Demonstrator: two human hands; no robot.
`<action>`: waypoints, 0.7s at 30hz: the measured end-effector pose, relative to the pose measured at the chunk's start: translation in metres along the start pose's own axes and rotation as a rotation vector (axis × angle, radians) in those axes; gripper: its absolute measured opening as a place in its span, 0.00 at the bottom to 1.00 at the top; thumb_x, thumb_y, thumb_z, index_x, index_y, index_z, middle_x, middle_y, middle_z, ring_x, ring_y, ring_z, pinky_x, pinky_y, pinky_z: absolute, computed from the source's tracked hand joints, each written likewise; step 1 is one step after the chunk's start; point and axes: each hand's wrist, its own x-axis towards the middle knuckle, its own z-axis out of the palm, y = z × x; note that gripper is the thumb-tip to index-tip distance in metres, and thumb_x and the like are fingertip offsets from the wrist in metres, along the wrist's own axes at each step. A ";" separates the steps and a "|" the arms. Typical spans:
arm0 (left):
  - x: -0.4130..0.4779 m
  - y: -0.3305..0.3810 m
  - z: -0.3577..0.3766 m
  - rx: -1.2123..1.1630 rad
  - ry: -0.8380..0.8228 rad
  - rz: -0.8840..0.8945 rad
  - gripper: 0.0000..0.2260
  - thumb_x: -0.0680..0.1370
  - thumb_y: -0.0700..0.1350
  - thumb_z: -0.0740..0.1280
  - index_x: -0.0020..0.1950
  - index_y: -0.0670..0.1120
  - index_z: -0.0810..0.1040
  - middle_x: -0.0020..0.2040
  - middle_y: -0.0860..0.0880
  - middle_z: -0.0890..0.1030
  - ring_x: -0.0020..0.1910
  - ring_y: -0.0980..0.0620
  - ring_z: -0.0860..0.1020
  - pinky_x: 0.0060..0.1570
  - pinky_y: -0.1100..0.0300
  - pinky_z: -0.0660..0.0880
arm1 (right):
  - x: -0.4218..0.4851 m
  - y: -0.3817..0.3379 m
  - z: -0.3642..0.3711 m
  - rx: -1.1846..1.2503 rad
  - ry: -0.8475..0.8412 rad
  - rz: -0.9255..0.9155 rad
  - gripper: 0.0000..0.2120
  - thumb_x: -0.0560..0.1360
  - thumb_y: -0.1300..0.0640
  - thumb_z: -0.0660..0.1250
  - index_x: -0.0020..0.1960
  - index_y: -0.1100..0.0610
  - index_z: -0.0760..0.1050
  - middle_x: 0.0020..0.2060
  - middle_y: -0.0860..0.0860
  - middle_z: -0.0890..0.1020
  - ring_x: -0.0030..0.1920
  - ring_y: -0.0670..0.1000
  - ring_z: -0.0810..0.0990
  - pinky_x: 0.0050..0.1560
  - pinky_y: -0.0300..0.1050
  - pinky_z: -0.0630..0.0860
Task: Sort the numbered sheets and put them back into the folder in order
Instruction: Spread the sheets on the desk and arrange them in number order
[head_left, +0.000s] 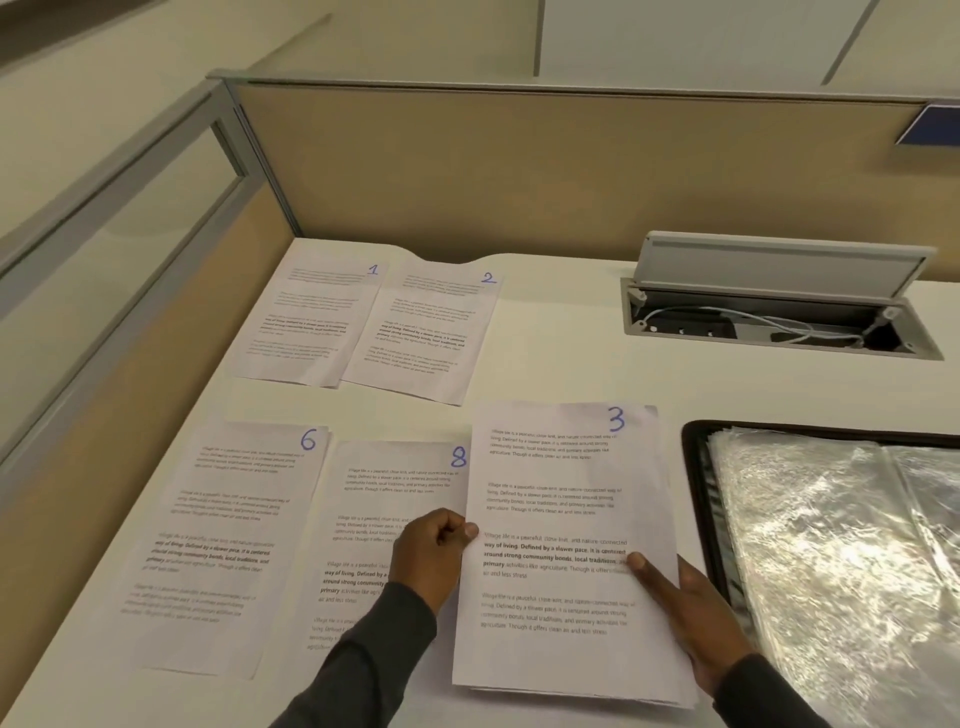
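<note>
Here a white desk (561, 332) is seen in an office cubicle, closed in at the back by a tan partition (519, 171) and on the left by a glass pane (104, 218) in a grey frame. A cable box (769, 338) is sunk into the desk at the back right, its lid (779, 262) is propped open, and pale cables (753, 317) are coiled inside. Five numbered sheets are in view. Sheet 1 (311, 322) and sheet 2 (421, 338) are laid side by side at the back left, their edges touching. Sheet 6 (218, 545) and sheet 8 (379, 493) are laid nearer, and part of sheet 8 is hidden by the left hand (431, 551) and its dark sleeve. Sheet 3 (561, 519) lies on top of a small stack (571, 693), whose lower edges show beneath it. The left edge of sheet 3 is pinched by the left hand between thumb and curled fingers. The right side of the stack is gripped by the right hand (685, 608), with the thumb laid across the print. Just beside it at the right, the black folder (698, 493) lies open, and its shiny plastic pockets (831, 545) are exposed.
</note>
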 end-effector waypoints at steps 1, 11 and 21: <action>0.003 0.002 -0.002 0.000 0.014 0.005 0.09 0.78 0.43 0.69 0.39 0.43 0.80 0.38 0.45 0.84 0.39 0.46 0.81 0.45 0.48 0.80 | 0.001 0.000 0.000 -0.001 0.005 0.001 0.13 0.79 0.55 0.68 0.61 0.58 0.77 0.50 0.57 0.87 0.49 0.59 0.87 0.46 0.53 0.84; 0.077 0.045 -0.031 0.021 0.180 0.108 0.09 0.80 0.43 0.65 0.40 0.46 0.79 0.43 0.46 0.83 0.46 0.43 0.80 0.50 0.50 0.78 | 0.013 -0.003 0.000 0.008 0.023 0.019 0.31 0.66 0.41 0.79 0.62 0.57 0.78 0.52 0.58 0.87 0.51 0.62 0.86 0.57 0.65 0.80; 0.209 0.139 -0.008 0.095 0.239 0.153 0.09 0.81 0.40 0.63 0.56 0.38 0.80 0.59 0.40 0.80 0.60 0.40 0.76 0.64 0.53 0.71 | 0.021 -0.007 0.001 -0.216 0.037 0.025 0.43 0.54 0.25 0.73 0.61 0.50 0.79 0.50 0.47 0.88 0.51 0.48 0.87 0.53 0.46 0.81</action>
